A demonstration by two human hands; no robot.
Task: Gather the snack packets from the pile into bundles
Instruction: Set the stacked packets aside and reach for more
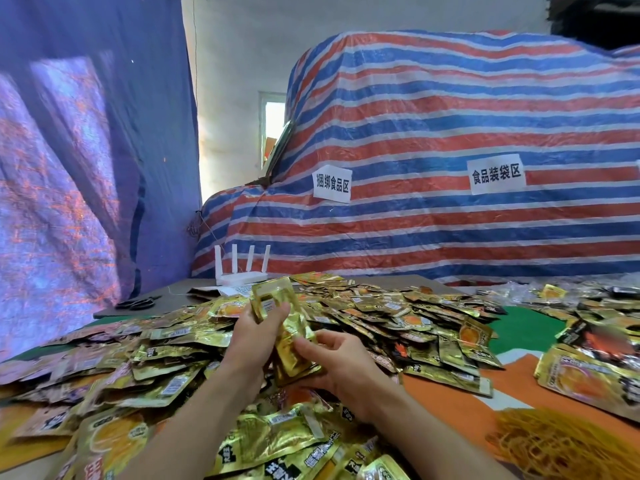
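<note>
Left hand (254, 329) and right hand (341, 363) grip gold snack packets (289, 327) above the pile (381, 313).

soft daylight, warped edges, curtain (69, 168) seemingly motion-blurred.

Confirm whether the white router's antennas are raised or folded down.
Raised: all four antennas stand upright above the white router.

gold packets (349, 308); red-blue-white striped tarp (450, 116); white router (242, 271)
</note>
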